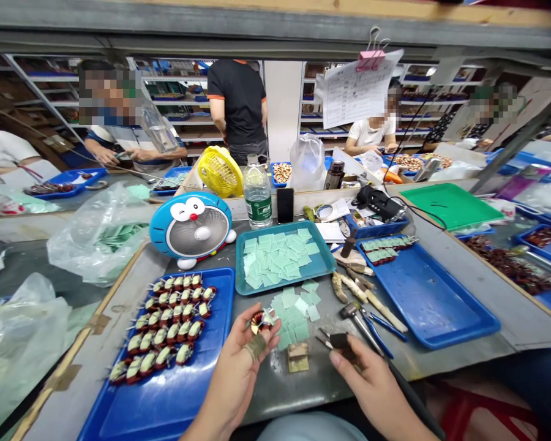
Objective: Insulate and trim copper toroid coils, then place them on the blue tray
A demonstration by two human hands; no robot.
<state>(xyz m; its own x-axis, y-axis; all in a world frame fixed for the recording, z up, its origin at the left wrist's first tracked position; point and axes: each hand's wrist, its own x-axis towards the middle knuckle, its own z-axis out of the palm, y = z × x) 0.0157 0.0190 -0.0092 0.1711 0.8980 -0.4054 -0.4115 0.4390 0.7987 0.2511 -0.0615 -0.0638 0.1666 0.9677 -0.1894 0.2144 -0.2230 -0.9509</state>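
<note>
1. The coil (257, 323) is held up above the bench, pinched between the thumb and fingers of the left hand (244, 350); a band is wrapped around the thumb.
2. It would probably be felt as light and stiff, with a smooth winding; it is best gripped by the outer rim, so that any thin leads are not bent.
3. A reddish-brown, ring-like winding is seen, with a pale piece at its right side; how firmly that piece is seated cannot be made out.
4. A dark-handled tool (338, 341) is clasped in the fingers of the right hand (366, 372), its thin tips pointed leftward, apart from the coil.
5. Between the hands, a small block (298, 359) is set on the bench.
6. Just beyond, loose green squares (290, 315) are scattered; they are likely thin and light.
7. Farther off, more squares are piled in a teal tray (324, 262).
</note>
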